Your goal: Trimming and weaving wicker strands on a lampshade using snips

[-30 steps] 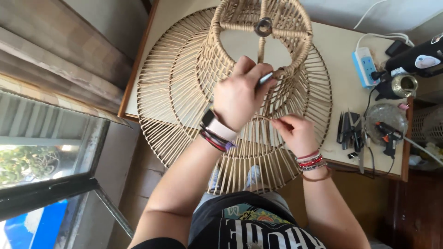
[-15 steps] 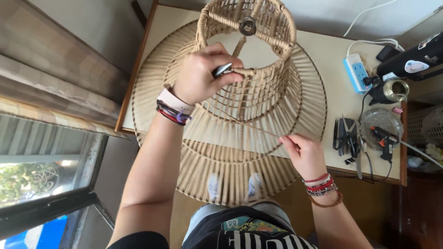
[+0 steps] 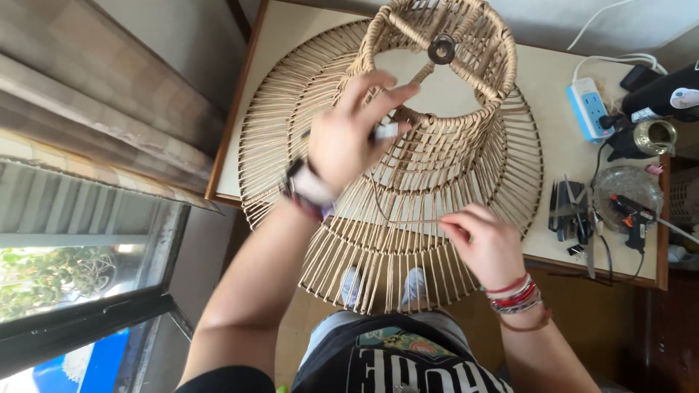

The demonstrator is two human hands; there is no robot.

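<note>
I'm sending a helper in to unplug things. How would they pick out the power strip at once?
Start at the big woven rattan lampshade frame lying on the cream table. Look past its rim to the table's far right corner, by the white cables. The power strip lies there: a small white and blue block with a black plug in it, the only blue thing among the dark tools nearby.

- Rattan lampshade frame seen on a cream table.
- Small tool gripped in left hand above the frame.
- Thin strand pinched by right hand.
- Power strip and glue gun lying at right.
</note>
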